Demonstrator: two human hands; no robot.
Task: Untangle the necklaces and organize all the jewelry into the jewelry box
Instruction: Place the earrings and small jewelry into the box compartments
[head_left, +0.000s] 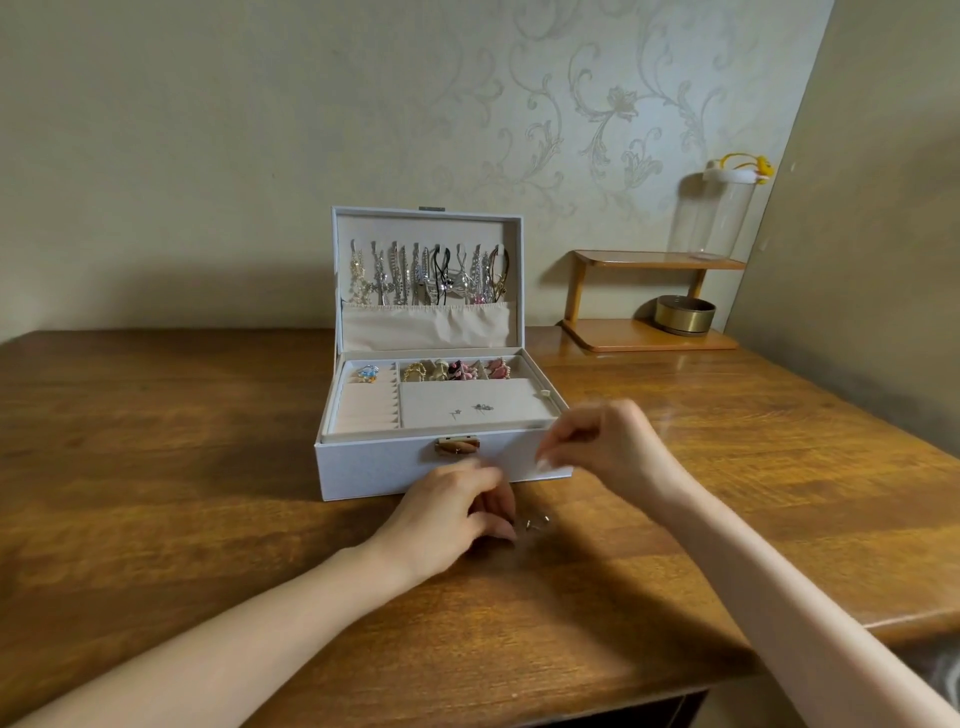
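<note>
The left hand (452, 512) lies on the table (156, 467), fingers curled, with little jewelry pieces (536, 522) just beside its fingertips. The blurry right hand (597, 441) hangs before the open jewelry box (374, 467); I cannot tell either grip

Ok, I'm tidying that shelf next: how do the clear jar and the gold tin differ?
The clear jar is tall and see-through; the gold tin is low and opaque. The jar stands on the top tier of the wooden shelf, the tin on its bottom board. The jar wears a white lid with a yellow strap; the tin shows none. Both are round and upright.
</note>
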